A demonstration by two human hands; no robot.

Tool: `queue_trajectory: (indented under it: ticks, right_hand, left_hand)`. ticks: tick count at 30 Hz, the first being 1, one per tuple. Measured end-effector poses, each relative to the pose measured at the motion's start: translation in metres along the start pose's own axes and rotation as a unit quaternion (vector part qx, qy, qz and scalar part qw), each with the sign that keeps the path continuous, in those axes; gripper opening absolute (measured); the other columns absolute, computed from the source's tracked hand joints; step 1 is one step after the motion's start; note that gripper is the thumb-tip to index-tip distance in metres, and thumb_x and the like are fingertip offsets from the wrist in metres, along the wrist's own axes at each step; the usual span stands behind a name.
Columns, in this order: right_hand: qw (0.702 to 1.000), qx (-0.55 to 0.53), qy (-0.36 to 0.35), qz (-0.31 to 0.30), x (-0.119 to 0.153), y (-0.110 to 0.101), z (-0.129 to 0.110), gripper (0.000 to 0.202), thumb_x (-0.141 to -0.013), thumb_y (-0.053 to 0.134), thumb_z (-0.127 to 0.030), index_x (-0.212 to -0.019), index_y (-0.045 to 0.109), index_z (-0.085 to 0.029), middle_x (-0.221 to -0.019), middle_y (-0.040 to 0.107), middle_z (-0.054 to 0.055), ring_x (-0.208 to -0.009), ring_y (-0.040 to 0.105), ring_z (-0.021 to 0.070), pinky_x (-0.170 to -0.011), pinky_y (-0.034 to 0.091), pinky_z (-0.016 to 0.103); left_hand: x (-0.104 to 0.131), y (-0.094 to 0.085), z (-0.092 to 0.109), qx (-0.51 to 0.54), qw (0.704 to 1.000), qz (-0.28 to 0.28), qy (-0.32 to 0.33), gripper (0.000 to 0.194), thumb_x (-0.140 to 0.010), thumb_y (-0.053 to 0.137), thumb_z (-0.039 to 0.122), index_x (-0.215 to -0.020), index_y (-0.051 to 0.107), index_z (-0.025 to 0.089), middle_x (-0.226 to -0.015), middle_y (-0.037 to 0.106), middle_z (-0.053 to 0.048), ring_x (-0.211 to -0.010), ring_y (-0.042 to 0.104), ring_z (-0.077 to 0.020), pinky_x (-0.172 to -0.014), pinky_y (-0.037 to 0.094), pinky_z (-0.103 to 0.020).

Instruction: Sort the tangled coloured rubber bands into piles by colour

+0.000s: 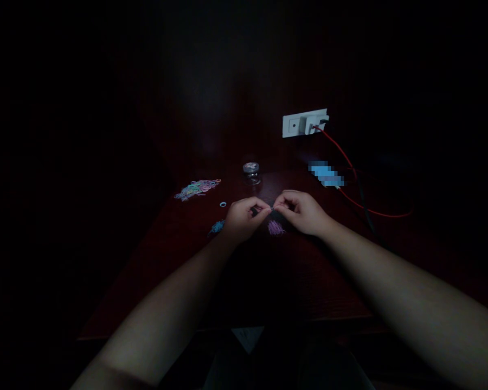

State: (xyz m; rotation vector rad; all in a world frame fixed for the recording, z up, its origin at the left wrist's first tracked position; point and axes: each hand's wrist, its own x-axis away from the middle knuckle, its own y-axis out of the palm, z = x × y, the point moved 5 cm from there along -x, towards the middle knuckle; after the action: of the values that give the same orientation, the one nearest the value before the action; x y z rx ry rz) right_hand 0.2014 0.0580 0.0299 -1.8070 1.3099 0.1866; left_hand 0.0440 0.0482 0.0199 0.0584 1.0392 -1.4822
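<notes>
Above the dark red table [244, 276], my left hand [243, 218] and my right hand [303, 211] meet in a pinch, fingertips almost touching. Stretched between them is a small pale elastic band [272, 208], mostly hidden by the fingers. Just below my right fingertips lies a heap of purple elastic bands [276, 227]. A heap of blue elastic bands [217, 227] sits left of my left hand, partly covered by it. One light-blue elastic band [223, 204] lies alone beyond that heap.
A mixed-colour pile of elastic bands [197, 188] lies at the far left. Behind my hands stands a small clear jar [251, 173] with a lid. At the back right, a red cable [341, 149] runs from a wall socket [293, 125] to a blurred-out blue device [326, 174].
</notes>
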Motion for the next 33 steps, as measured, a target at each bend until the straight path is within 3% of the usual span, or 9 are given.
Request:
queue_trajectory:
  ticks: [11,20,26,33]
  right_hand:
    - [1.0,-0.002,0.004,0.002,0.0,0.0,-0.002,0.015,-0.084,0.056,-0.026,-0.076,0.063,-0.014,-0.067,0.055,0.001,-0.06,0.048,0.0119,-0.056,0.037,0.024]
    - [1.0,0.012,-0.012,-0.017,0.001,0.0,-0.007,0.014,-0.084,0.056,-0.024,-0.075,0.063,-0.015,-0.068,0.055,0.001,-0.062,0.049,0.0121,-0.056,0.036,0.023]
    - [1.0,0.025,-0.014,0.003,-0.001,-0.004,-0.005,0.013,-0.084,0.055,-0.023,-0.078,0.063,-0.015,-0.07,0.057,0.003,-0.064,0.05,0.0135,-0.059,0.038,0.025]
    - [0.997,0.052,-0.042,-0.042,-0.001,-0.003,-0.004,0.008,-0.081,0.057,-0.02,-0.078,0.063,-0.015,-0.072,0.059,0.003,-0.065,0.053,0.013,-0.061,0.04,0.025]
  left_hand:
    - [0.0,-0.002,0.001,0.034,0.999,0.009,-0.028,0.014,-0.08,0.066,0.03,-0.079,0.07,0.017,-0.072,0.071,-0.002,-0.061,0.061,-0.0111,-0.055,0.045,-0.022]
    - [0.0,-0.001,0.001,0.035,0.999,0.008,-0.017,0.012,-0.081,0.064,0.029,-0.079,0.069,0.018,-0.074,0.07,-0.002,-0.063,0.061,-0.0111,-0.056,0.046,-0.022]
    - [0.002,-0.002,0.005,0.006,1.0,0.014,0.007,0.008,-0.08,0.063,0.025,-0.078,0.066,0.018,-0.072,0.068,-0.001,-0.062,0.058,-0.0099,-0.057,0.045,-0.022]
    - [0.003,-0.004,0.003,-0.015,1.0,-0.001,0.007,0.012,-0.078,0.063,0.028,-0.079,0.068,0.017,-0.07,0.067,-0.002,-0.059,0.056,-0.0097,-0.053,0.042,-0.021]
